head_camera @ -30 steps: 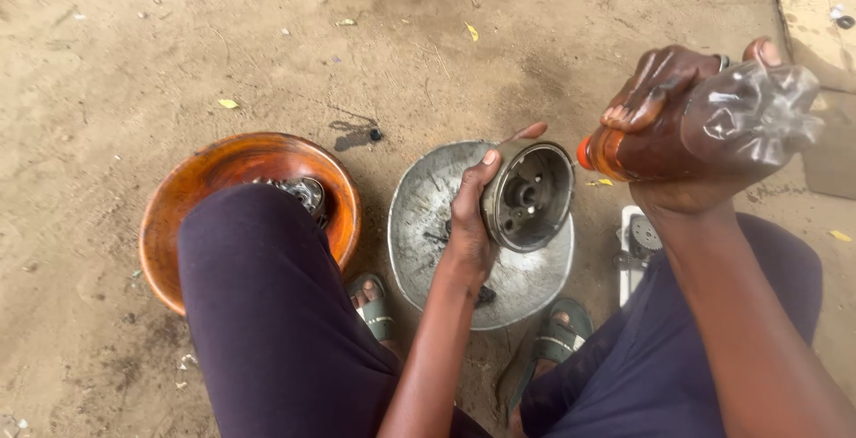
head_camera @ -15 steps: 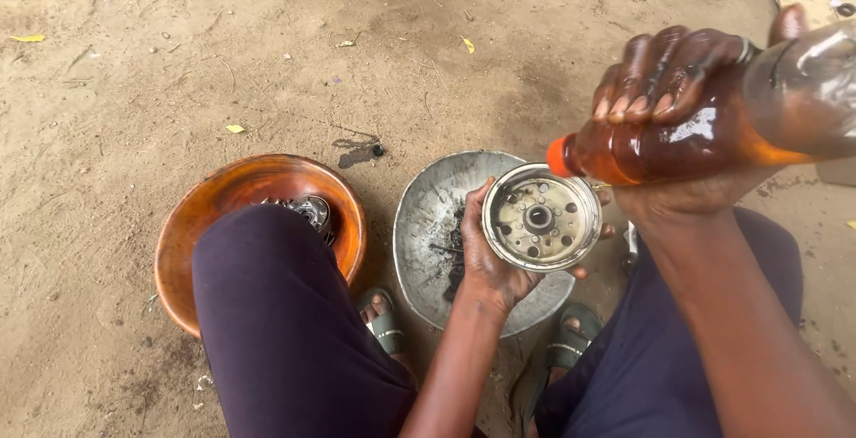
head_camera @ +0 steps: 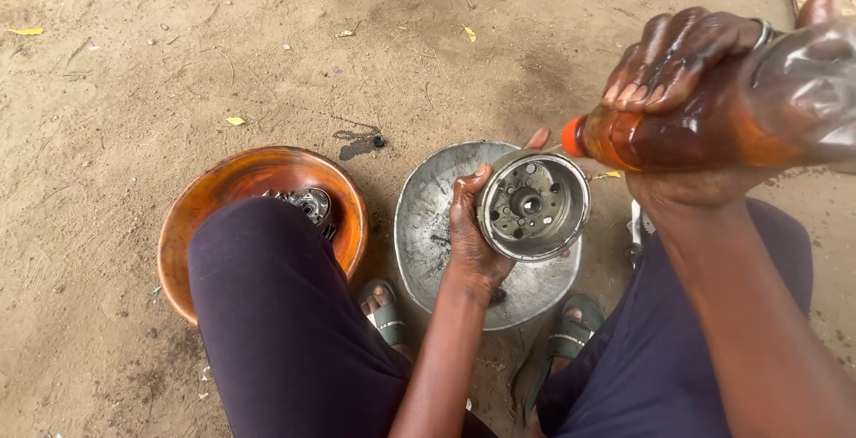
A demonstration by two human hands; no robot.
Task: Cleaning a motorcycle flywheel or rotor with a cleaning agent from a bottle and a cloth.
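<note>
My left hand [head_camera: 470, 228] grips a round grey metal drum-shaped part [head_camera: 533, 205], its open face turned up toward me, above a dented silver metal bowl [head_camera: 428, 215] on the sandy ground. My right hand [head_camera: 682, 68] squeezes a clear plastic bottle [head_camera: 713, 126] of amber liquid, tipped so its orange cap end sits just at the part's upper right rim. A ring shows on one finger of that hand.
An orange bowl [head_camera: 241, 179] with a small metal part [head_camera: 308, 203] inside lies to the left, partly hidden by my left knee. My sandalled feet [head_camera: 385, 313] rest by the silver bowl. A small dark bit [head_camera: 361, 144] lies on the sand behind the bowls.
The left hand turned the metal part so its open face points upward. The right hand lowered and tipped the bottle, bringing its cap to the part's rim.
</note>
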